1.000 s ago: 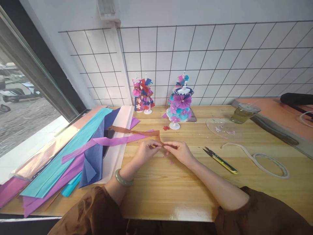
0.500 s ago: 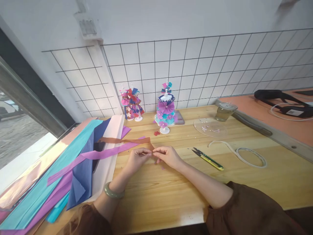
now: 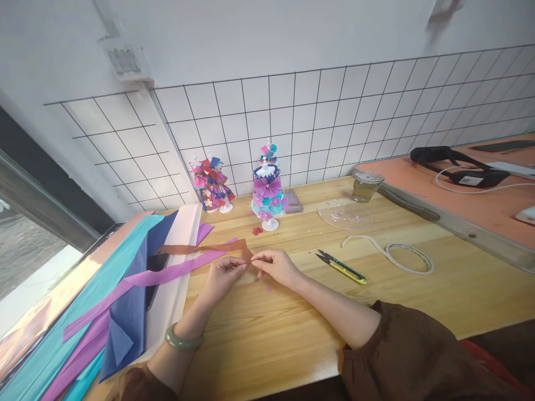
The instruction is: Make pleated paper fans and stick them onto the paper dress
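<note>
Wooden table [image 3: 301,328] by a gridded wall [image 3: 309,122], and I've got my left hand [image 3: 224,275] and right hand [image 3: 279,268] close together, thumbs and fingers pinching one brown strip [image 3: 200,247] that trails off leftward onto some coloured sheets [image 3: 129,312].

head camera, close above table [image 3: 271,334], facing forward-down toward gridded wall [image 3: 307,125].

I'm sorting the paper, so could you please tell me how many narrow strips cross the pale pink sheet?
2: the brown strip, pinched by the left hand and right hand, and the purple strip, mostly below it in the picture. Others may be hidden.
</note>
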Available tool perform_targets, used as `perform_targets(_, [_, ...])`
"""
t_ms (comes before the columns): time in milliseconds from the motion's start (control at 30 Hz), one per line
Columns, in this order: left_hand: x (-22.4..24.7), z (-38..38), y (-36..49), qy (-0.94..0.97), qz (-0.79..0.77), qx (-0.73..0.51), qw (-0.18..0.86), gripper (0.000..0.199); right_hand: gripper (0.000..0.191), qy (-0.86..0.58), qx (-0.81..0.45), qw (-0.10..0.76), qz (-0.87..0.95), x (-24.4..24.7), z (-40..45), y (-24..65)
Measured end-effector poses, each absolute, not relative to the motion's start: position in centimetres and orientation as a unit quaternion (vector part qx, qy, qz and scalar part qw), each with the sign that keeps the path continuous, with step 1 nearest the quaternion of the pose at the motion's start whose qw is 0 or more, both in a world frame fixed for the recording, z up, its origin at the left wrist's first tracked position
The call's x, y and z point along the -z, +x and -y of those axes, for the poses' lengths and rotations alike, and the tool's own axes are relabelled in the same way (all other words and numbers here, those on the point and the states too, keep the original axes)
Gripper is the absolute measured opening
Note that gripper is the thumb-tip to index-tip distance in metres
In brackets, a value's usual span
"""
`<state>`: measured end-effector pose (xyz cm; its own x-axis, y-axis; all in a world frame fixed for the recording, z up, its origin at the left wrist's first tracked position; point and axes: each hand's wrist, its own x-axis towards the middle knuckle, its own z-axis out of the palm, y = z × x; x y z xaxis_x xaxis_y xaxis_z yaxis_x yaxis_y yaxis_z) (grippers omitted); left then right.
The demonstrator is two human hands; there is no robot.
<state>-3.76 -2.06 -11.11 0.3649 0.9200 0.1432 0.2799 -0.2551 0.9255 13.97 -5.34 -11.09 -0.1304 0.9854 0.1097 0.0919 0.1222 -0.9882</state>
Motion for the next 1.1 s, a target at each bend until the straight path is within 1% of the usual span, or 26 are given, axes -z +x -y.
perform_targets(167, [11.2,2.0,-3.7,0.684,-0.422,-0.382,0.457,0.024,0.03,-0.459,-0.473,0.486,0.574,11.2,5.1,14.0])
perform_targets(300, [11.2,2.1,-3.6,0.666,-0.419,-0.38,0.487,0.025,0.034,-0.462,-0.487,0.503,0.545,11.5,4.9,14.0])
perform_targets(400, [11.1,2.2,-3.5,0.66,-0.427,-0.384,0.484,0.025,0.035,-0.465,-0.5,0.51,0.523,11.7,4.7,13.9])
perform_targets(600, [11.5,2.0,-3.6,0.652,-0.419,-0.39,0.498,0.027,0.032,-0.475,-0.496,0.508,0.521,12.1,4.7,14.0])
perform_targets(1100, [11.8,2.1,-3.4,0.63,-0.399,-0.415,0.521,0.031,0.034,-0.488,-0.464,0.512,0.533,12.7,4.6,14.1])
